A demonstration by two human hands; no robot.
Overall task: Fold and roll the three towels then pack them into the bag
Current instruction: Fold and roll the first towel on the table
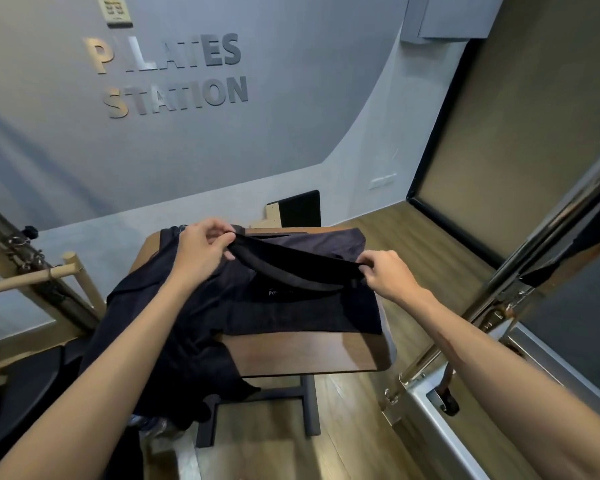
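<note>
A black cloth bag (291,306) with small white lettering lies on a small wooden table (312,351). My left hand (201,251) pinches the far left end of the bag's upper rim and my right hand (388,275) pinches its right end, so the rim is stretched between them above the table. A dark towel (174,348) hangs crumpled over the table's left edge, under my left forearm. Another dark cloth (329,242) lies flat behind the bag at the table's far side.
A chrome pilates frame (520,271) rises close on the right. A wooden rail and post (70,268) stand at the left, with a dark padded seat (18,393) below. The table's black legs (309,403) stand on wooden flooring. A grey wall lies behind.
</note>
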